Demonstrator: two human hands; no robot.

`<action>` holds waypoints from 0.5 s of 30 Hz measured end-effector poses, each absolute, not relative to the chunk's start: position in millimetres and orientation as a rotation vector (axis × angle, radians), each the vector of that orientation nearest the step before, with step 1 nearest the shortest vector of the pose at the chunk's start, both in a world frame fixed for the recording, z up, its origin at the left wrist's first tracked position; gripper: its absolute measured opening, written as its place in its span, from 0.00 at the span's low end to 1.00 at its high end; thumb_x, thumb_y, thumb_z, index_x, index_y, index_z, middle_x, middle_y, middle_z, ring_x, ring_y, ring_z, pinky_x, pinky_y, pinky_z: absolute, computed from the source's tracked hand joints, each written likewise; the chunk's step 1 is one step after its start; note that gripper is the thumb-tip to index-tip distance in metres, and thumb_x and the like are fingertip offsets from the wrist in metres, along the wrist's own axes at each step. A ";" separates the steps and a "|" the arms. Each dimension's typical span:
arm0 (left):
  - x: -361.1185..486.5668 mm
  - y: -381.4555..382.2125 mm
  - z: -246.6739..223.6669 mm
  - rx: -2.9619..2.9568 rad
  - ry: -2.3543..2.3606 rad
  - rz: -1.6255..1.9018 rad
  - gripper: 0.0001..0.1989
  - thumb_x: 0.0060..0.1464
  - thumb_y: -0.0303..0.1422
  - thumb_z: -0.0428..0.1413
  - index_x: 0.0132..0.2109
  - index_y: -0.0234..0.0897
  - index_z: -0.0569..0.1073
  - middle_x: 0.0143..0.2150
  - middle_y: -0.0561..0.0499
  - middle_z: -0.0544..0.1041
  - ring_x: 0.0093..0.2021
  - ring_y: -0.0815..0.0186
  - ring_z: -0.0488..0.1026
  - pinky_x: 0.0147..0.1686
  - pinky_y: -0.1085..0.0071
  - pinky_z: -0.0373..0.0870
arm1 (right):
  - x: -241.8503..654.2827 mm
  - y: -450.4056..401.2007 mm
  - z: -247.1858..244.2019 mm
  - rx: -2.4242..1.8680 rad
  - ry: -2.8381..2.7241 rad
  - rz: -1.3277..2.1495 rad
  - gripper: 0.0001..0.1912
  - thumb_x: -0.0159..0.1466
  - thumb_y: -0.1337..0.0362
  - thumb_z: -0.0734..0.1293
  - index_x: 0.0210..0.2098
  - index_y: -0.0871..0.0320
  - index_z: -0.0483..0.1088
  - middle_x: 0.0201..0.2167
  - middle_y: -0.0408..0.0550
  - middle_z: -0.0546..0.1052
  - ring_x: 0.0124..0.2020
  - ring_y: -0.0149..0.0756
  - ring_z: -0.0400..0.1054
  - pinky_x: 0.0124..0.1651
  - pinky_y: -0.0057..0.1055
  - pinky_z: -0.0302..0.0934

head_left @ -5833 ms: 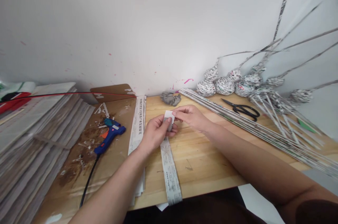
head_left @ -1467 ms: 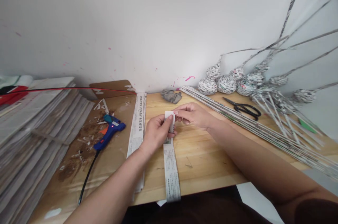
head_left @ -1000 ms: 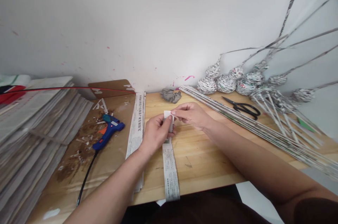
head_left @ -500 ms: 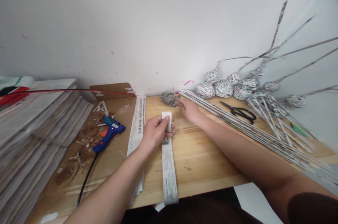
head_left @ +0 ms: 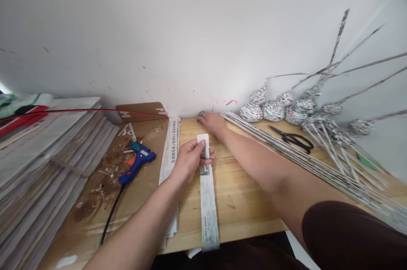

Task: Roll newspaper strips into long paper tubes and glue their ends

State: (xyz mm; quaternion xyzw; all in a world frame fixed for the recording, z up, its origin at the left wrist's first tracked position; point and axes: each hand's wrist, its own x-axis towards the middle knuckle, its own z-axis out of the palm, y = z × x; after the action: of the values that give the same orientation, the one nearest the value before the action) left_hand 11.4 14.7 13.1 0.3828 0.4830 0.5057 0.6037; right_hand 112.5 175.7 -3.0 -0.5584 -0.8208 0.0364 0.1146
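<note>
My left hand (head_left: 191, 157) pinches the upper part of a long newspaper strip (head_left: 208, 210) between thumb and fingers. The strip runs toward me across the wooden table and hangs over its front edge. Against the wall, my right hand (head_left: 213, 123) is closed over a crumpled grey rag (head_left: 200, 116), mostly hidden beneath it. Left of my left hand lies a stack of cut newspaper strips (head_left: 171, 147). Thin rolled paper sticks (head_left: 286, 153) lie in a bundle to the right of my right hand.
A blue glue gun (head_left: 136, 166) with a cord rests on stained cardboard (head_left: 140, 202). A tall newspaper pile (head_left: 63, 155) stands at left. To the right are black scissors (head_left: 295, 140) and several woven paper gourds (head_left: 273, 109) with long stems along the wall.
My right hand has moved left, from the rag's right edge to on top of it, covering most of it. My left hand still pinches the strip. The view has shifted slightly.
</note>
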 end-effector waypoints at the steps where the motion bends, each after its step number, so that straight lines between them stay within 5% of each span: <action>1: 11.3 14.5 13.2 0.892 1.117 1.168 0.16 0.52 0.41 0.57 0.41 0.31 0.74 0.28 0.46 0.77 0.26 0.67 0.76 0.24 0.75 0.73 | 113.4 174.4 -2.9 -1.632 -2.400 0.112 0.27 0.68 0.48 0.50 0.45 0.59 0.71 0.42 0.60 0.76 0.44 0.47 0.70 0.43 0.37 0.58; 8: 12.5 13.1 12.7 0.880 1.092 1.166 0.16 0.51 0.41 0.58 0.39 0.31 0.73 0.28 0.47 0.76 0.26 0.66 0.76 0.24 0.74 0.74 | 122.0 154.5 -4.5 -1.539 -2.363 0.119 0.17 0.67 0.65 0.55 0.49 0.64 0.68 0.44 0.60 0.75 0.48 0.46 0.65 0.50 0.38 0.55; 13: 12.8 12.7 11.8 0.878 1.079 1.164 0.16 0.50 0.42 0.59 0.39 0.32 0.74 0.28 0.48 0.76 0.26 0.67 0.76 0.24 0.73 0.74 | 140.0 129.6 3.1 -1.428 -2.295 0.191 0.28 0.61 0.62 0.64 0.59 0.63 0.61 0.51 0.60 0.71 0.51 0.46 0.63 0.52 0.37 0.54; 15: 12.3 12.7 11.3 0.904 1.093 1.160 0.17 0.50 0.43 0.58 0.39 0.32 0.74 0.26 0.49 0.76 0.24 0.67 0.75 0.23 0.74 0.73 | 151.9 114.9 7.1 -1.275 -2.170 0.401 0.18 0.64 0.62 0.61 0.51 0.60 0.71 0.46 0.56 0.74 0.48 0.42 0.64 0.51 0.36 0.55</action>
State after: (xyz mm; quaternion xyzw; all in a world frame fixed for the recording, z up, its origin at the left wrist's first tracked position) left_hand 12.3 12.7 11.3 0.3914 0.4732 0.5022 0.6089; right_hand 151.9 114.9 7.1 -0.4785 -0.8143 0.1503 0.2922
